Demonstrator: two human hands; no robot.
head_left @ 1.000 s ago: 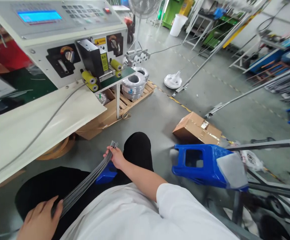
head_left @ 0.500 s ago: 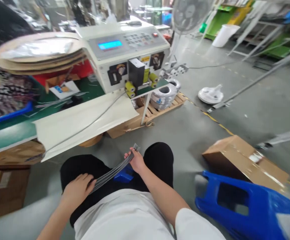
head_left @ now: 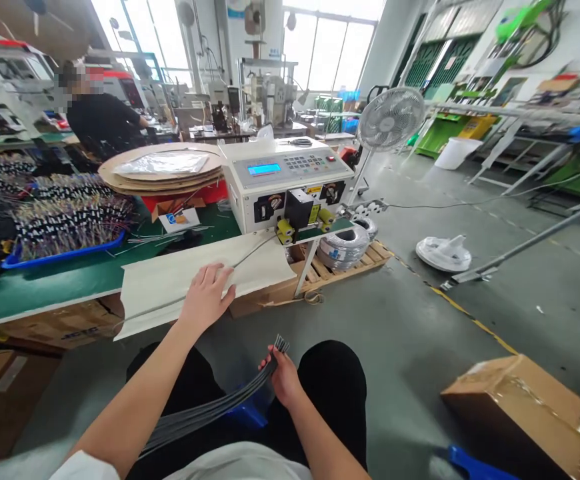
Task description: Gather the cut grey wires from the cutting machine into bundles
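Observation:
My right hand [head_left: 286, 380] is closed round one end of a bundle of grey cables [head_left: 235, 398], with the cut tips sticking out above the fingers. The bundle sags across my lap toward the lower left. Over the cream sheet [head_left: 157, 285] on the bench edge, my left hand [head_left: 206, 297] reaches out with its fingers extended. Beneath it runs a single grey cable [head_left: 255, 251], which leads to the yellow rollers of a cable-cutting machine [head_left: 290, 177] with a lit blue display. Whether the left fingers touch this cable I cannot tell.
Stacked round boards [head_left: 163, 163] and a blue tray of wire pieces [head_left: 70, 250] occupy the bench. Cable coils [head_left: 343, 248] sit on a pallet below. A fan [head_left: 390, 120] and a carton [head_left: 525, 407] stand right. One person [head_left: 103, 113] sits at the back left.
My left hand has left the cable bundle on my lap and moved up and forward over the cream sheet. My right hand still grips the bundle. The view has tilted upward.

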